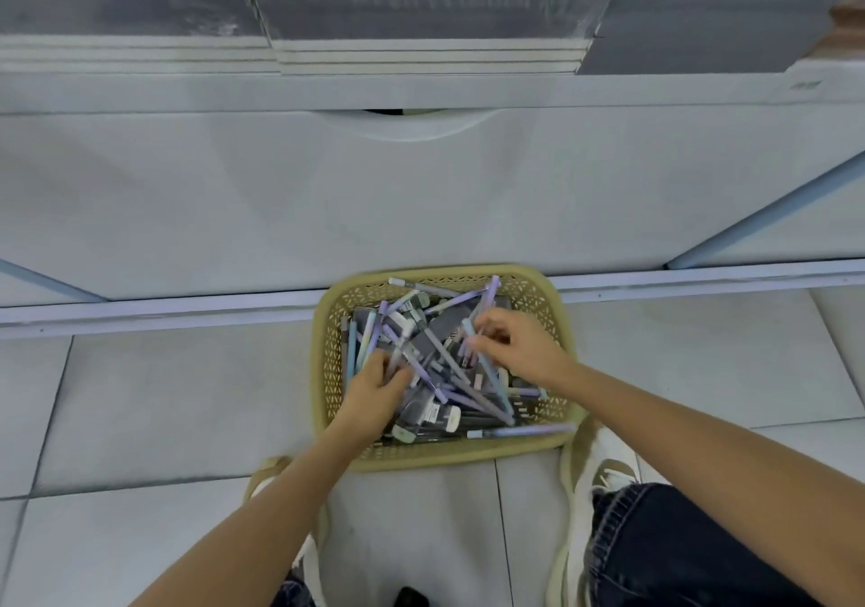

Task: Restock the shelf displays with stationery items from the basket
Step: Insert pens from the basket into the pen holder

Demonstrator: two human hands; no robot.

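A yellow woven plastic basket (pixel 559 321) sits on the tiled floor against the base of a white shelf unit. It is full of pastel purple and blue pens (pixel 456 367) and dark packaged stationery (pixel 423 412), all jumbled. My left hand (pixel 374 393) reaches into the left side of the pile, fingers closed around a few pens. My right hand (pixel 515 349) is over the right side, fingers pinched on a light blue pen (pixel 487 370).
The white cabinet front (pixel 421 194) with a curved handle cut-out rises behind the basket. Grey notebook stacks (pixel 430 11) lie on the shelf above. A cream tote bag (pixel 575 489) lies on the floor under the basket's near edge; my knee in dark jeans (pixel 664 541) is at lower right.
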